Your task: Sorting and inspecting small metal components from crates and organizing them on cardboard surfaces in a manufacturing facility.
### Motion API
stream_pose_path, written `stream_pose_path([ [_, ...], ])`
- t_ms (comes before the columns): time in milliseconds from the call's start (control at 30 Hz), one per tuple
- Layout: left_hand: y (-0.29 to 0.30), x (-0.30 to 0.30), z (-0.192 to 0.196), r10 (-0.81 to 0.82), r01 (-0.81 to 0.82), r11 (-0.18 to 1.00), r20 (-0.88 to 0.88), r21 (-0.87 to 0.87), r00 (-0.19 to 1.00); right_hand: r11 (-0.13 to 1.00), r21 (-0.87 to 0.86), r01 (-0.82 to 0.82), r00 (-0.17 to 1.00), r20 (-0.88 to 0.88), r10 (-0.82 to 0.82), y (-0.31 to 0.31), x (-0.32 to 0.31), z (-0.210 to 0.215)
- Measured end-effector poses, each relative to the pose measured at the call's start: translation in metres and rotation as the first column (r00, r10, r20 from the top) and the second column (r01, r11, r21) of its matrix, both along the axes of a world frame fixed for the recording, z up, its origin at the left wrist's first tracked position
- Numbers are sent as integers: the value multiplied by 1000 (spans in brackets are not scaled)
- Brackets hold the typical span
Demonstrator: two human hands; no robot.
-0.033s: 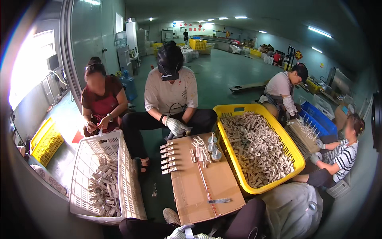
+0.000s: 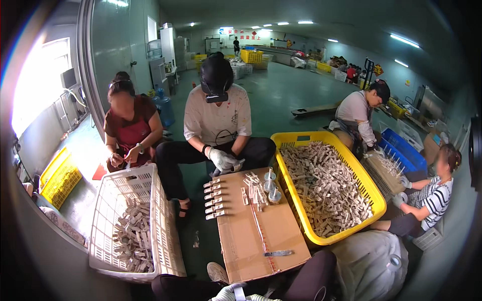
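Green-painted concrete runs back through a long workshop under strip lights, with a red-and-white banner (image 2: 244,35) on the far wall and stacked yellow crates (image 2: 251,55) below it. Your own hands barely show: only a gloved hand (image 2: 231,292) pokes up at the bottom edge between your knees, and you cannot tell which hand it is, how far its fingers are spread, or whether it grips anything.

Nearest to it, a flattened brown cardboard sheet (image 2: 246,236) lies on the floor as a work surface, a strip of tape down its middle. A small dark blade-like tool (image 2: 277,253) lies on its near part. Along the sheet's left edge sits a neat column of pale metal clips (image 2: 213,199), and near its far end a loose cluster of similar pieces (image 2: 253,193) beside a few small round parts (image 2: 271,184).

To your right, a yellow plastic tub (image 2: 374,198) is heaped with the same pale pieces. To your left, a white slatted basket (image 2: 150,200) holds a smaller pile. Across the cardboard a person in a white shirt (image 2: 217,118) sits with gloved hands together at its far edge. A blue crate (image 2: 401,150) stands further right
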State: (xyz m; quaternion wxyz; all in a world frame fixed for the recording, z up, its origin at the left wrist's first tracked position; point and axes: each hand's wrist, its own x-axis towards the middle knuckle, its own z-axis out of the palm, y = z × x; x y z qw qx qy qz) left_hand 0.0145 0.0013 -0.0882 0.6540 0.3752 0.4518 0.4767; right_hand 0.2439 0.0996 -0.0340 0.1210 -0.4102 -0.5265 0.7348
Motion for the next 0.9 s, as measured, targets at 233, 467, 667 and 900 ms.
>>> stream_pose_path([
  [233, 12, 2, 8, 16, 49, 960, 232, -275, 973, 999, -49, -24, 1000, -6, 23, -18, -8, -13],
  [467, 4, -16, -94, -125, 152, 979, 187, -136, 974, 979, -168, -118, 992, -62, 110, -75, -40, -27],
  [667, 11, -12, -55, -171, 218, 954, 225, -205, 959, 975, -197, -102, 993, -72, 89, -83, -44, -32],
  [900, 6, -12, -41, -253, 251, 967, -56, -39, 966, 976, -191, -108, 992, -83, 94, -72, -50, -29],
])
